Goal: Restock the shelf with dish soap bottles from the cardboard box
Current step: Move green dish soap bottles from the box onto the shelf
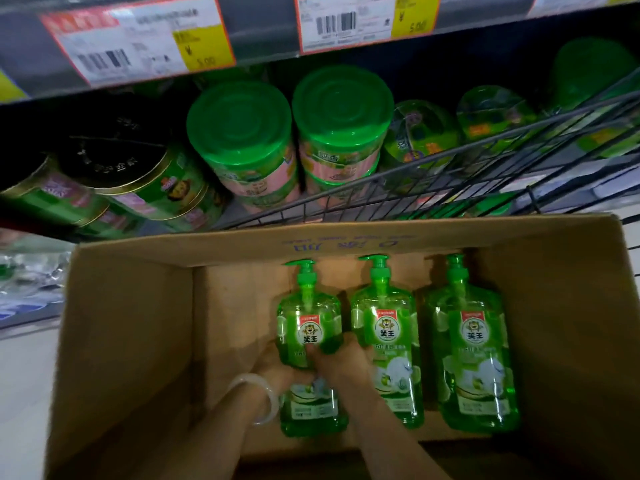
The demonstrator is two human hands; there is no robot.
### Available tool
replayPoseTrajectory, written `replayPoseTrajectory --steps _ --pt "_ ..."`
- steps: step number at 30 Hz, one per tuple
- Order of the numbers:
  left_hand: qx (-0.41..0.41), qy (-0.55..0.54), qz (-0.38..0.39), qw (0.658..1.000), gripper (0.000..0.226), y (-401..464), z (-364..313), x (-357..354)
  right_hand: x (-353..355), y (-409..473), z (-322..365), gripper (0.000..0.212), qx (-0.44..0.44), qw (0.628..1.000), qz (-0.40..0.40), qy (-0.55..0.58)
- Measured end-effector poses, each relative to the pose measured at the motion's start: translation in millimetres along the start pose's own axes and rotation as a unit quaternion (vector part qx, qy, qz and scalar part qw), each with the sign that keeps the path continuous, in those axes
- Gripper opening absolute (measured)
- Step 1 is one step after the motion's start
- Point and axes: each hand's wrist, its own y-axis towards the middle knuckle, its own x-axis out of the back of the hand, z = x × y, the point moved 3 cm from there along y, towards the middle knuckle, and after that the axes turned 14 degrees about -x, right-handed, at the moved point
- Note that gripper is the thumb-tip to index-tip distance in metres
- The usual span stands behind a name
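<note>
Head view: three green translucent pump dish soap bottles lie flat in cardboard box (131, 341), pumps toward shelf (242, 43), long axes parallel. Left hand (277, 370) and right hand (341, 358) fingers wrapped around leftmost bottle (311, 323); middle bottle (388, 327), right bottle (474, 341) alongside.

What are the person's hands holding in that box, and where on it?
Both hands, left hand and right hand, grip the leftmost soap bottle around the middle of its body, over the label.
</note>
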Motion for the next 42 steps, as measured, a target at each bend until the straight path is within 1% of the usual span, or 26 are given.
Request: replayPoseTrajectory --steps 3,5,7,9,11,13,16,18,21,23,26,27,29,32,34,35,37,38,41,42 --pt "0.015 -0.022 -0.006 1.0 0.054 -2 7 2 -1 1 -3 0.074 0.005 0.999 -0.006 0.036" --pt "0.033 -0.058 -0.016 0.998 0.053 -9 16 2 -2 -4 -5 0.069 0.032 0.998 0.001 0.053" --pt "0.05 -0.096 -0.03 0.994 0.057 -18 23 0 -2 -10 -4 0.063 0.078 0.995 0.017 0.064" --pt "0.041 -0.103 -0.048 0.993 0.052 -31 21 -3 4 -19 -5 0.054 0.11 0.992 0.03 0.058" --pt "-0.001 -0.084 -0.085 0.993 0.042 -44 12 0 12 -28 -7 0.049 0.134 0.989 0.028 0.048" --pt "-0.057 -0.044 -0.103 0.992 0.041 -55 -2 7 21 -39 -8 0.049 0.158 0.986 0.018 0.054" --pt "-0.1 -0.013 -0.073 0.992 0.044 -68 -18 14 36 -58 -7 0.051 0.181 0.981 -0.014 0.073" --pt "-0.142 0.015 -0.066 0.988 0.039 -81 -38 21 46 -74 -5 0.051 0.202 0.974 -0.034 0.096" --pt "-0.22 0.071 -0.045 0.972 0.034 -105 -73 38 59 -114 -2 0.052 0.233 0.96 -0.054 0.147" --pt "-0.264 0.094 -0.059 0.958 0.039 -126 -92 54 65 -152 3 0.047 0.27 0.944 -0.068 0.175" --pt "-0.325 0.114 -0.095 0.934 0.066 -168 -115 87 63 -212 12 0.043 0.338 0.913 -0.076 0.213" --pt "-0.35 0.115 -0.106 0.923 0.069 -187 -121 99 59 -233 14 0.04 0.36 0.904 -0.08 0.215" --pt "-0.388 0.091 -0.136 0.907 0.064 -226 -126 129 45 -278 17 0.038 0.413 0.88 -0.087 0.217" --pt "-0.437 0.059 -0.178 0.879 0.049 -288 -119 180 11 -345 19 0.037 0.484 0.839 -0.073 0.238" --pt "-0.449 0.043 -0.206 0.868 0.052 -326 -101 217 -23 -386 19 0.037 0.519 0.82 -0.057 0.234" --pt "-0.453 0.037 -0.226 0.862 0.06 -343 -91 237 -41 -404 20 0.038 0.536 0.811 -0.053 0.227" --pt "-0.46 0.028 -0.261 0.848 0.072 -377 -68 275 -80 -438 21 0.039 0.564 0.798 -0.04 0.21" --pt "-0.459 0.025 -0.278 0.843 0.072 -393 -55 293 -101 -452 21 0.04 0.573 0.794 -0.029 0.202" --pt "-0.449 0.022 -0.33 0.83 0.053 -439 -12 342 -169 -483 21 0.041 0.58 0.795 0.015 0.18" --pt "-0.443 0.023 -0.346 0.827 0.05 -453 4 356 -192 -491 20 0.042 0.578 0.797 0.029 0.171"
